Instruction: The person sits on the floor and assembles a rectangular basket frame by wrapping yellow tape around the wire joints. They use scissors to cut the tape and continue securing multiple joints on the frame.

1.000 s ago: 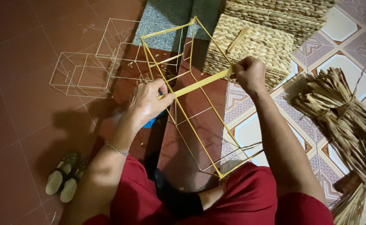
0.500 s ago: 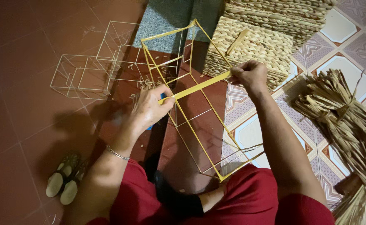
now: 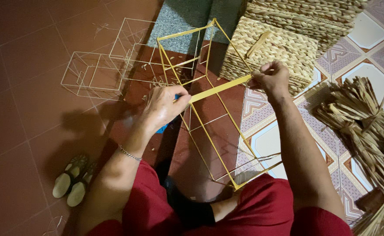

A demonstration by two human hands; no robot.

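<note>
Your left hand [image 3: 163, 107] has its grip pinched on one end of the yellow strip [image 3: 218, 88], your right hand [image 3: 271, 78] clamped on the other end, the strip taut between them across the yellow wire frame [image 3: 220, 144]; a blue tool [image 3: 163, 128] peeks out just under the left grip. Beyond the right grip sits a woven basket [image 3: 279, 43]; white wire frames [image 3: 109, 65] lie on the floor [image 3: 21, 109] past the left.

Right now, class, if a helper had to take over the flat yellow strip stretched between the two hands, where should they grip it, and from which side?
Probably at the bare middle of the yellow strip, pinched across its flat faces from above. The left hand and right hand hold its two ends, and the wire frame lies below, so the top looks like the open side.
</note>
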